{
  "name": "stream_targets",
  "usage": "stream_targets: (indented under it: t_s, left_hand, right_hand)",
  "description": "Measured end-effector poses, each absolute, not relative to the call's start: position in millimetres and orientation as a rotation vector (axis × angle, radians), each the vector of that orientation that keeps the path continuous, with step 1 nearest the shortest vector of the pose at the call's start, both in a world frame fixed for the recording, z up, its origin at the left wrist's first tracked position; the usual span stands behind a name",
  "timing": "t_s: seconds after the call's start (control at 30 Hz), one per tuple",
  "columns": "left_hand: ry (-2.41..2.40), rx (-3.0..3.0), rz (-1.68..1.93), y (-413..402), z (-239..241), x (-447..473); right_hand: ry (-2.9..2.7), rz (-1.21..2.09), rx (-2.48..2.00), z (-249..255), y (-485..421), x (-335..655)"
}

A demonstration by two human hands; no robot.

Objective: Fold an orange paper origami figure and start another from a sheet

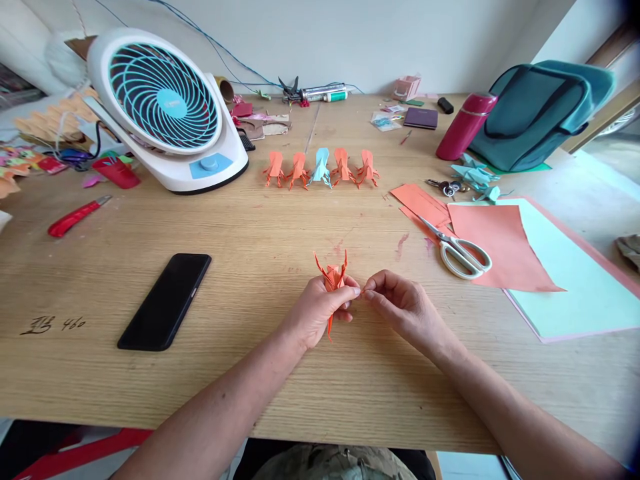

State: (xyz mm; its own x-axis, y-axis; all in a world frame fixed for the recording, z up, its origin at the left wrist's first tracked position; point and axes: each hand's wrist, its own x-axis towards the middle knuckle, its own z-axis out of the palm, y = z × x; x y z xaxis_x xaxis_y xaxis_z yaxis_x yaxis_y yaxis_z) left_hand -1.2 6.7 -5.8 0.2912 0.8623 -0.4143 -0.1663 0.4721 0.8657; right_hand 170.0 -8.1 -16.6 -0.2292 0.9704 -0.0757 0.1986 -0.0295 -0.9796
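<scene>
An orange folded-paper insect [333,275] with thin pointed legs is pinched in my left hand [320,308], above the near middle of the table. My right hand [400,303] is just to its right, thumb and forefinger closed on the tip of one thin paper leg [363,291]. My left thumb and fingers cover much of the insect's body. Farther back stands a row of several similar paper insects, orange ones [341,165] with a light blue one [321,167] in the middle.
White-handled scissors [465,259] lie on orange paper [505,243] at right. A black phone [165,301], a red utility knife [80,217] and a fan [173,113] are at left. A pink bottle [465,127], keys [447,187] and a teal bag [537,117] occupy the back right.
</scene>
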Motion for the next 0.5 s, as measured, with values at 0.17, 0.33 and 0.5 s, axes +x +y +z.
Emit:
stream_targets:
  t_s: [0.17,0.33,0.5]
  left_hand:
    - [0.947,0.784,0.783,9,-5,-5]
    - [1.006,0.854,0.91,14,-7,-9]
    - [1.258,1.521,1.153,15,-10,-12]
  right_hand:
    - [-1.377,1.385,-1.276,-14,-7,172]
    - [-1.206,1.45,-1.298,-11,-5,174]
    - [-0.982,1.588,-1.228,-4,-5,174]
